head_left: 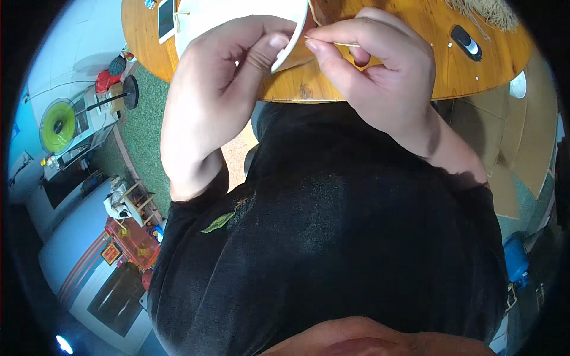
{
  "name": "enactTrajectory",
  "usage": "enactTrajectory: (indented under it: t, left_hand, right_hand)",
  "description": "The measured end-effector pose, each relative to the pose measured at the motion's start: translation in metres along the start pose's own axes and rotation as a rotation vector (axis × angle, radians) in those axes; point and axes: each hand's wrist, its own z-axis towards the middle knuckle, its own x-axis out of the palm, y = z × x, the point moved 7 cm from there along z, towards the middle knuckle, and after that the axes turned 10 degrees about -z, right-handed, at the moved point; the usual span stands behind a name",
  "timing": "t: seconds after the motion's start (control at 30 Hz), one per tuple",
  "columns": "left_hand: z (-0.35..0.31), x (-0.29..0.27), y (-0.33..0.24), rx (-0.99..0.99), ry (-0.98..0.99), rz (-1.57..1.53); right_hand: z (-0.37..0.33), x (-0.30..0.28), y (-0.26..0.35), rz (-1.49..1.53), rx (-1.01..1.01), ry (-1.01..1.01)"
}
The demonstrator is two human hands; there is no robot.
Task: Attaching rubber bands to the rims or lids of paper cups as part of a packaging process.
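At the table's near edge, my left hand (pixel 222 77) grips a white round, thin-edged piece (pixel 205 16) by its rim, with the thumb on the near face. The upper part of this piece runs out of view. My right hand (pixel 380 62) is beside it, thumb and forefinger pinched on a thin straw-coloured strand (pixel 344 44). The strand's tip is close to the rim; whether it touches cannot be told. Another bit of the same strand (pixel 313 13) curves at the rim, and a small knotted piece (pixel 180 14) shows on the white piece's left side.
The round wooden table (pixel 306 90) bears a white phone (pixel 166 22) on the left. A dark oblong device (pixel 465 43) and a bundle of beige strands (pixel 490 13) lie on the right. A green fan (pixel 57 126) stands off left, flattened cardboard (pixel 504 136) on the right.
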Motion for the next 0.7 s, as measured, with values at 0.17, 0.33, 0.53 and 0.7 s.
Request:
enactTrajectory:
  t: [0.17, 0.33, 0.53, 0.7]
  left_hand:
    - [0.004, 0.004, -0.004, -0.057, 0.032, 0.175]
    - [0.007, 0.007, -0.024, 0.269, -0.005, 0.372]
    - [0.019, 0.018, -0.025, 0.218, 0.041, 0.303]
    - [0.009, 0.015, -0.007, 0.012, 0.084, -0.201]
  right_hand:
    - [-0.001, 0.001, -0.001, 0.05, -0.054, -0.014]
    - [-0.01, 0.003, -0.014, 0.347, -0.021, -0.082]
    - [-0.014, 0.007, -0.024, 0.535, 0.015, -0.002]
    - [-0.012, 0.001, -0.017, 0.61, -0.047, -0.028]
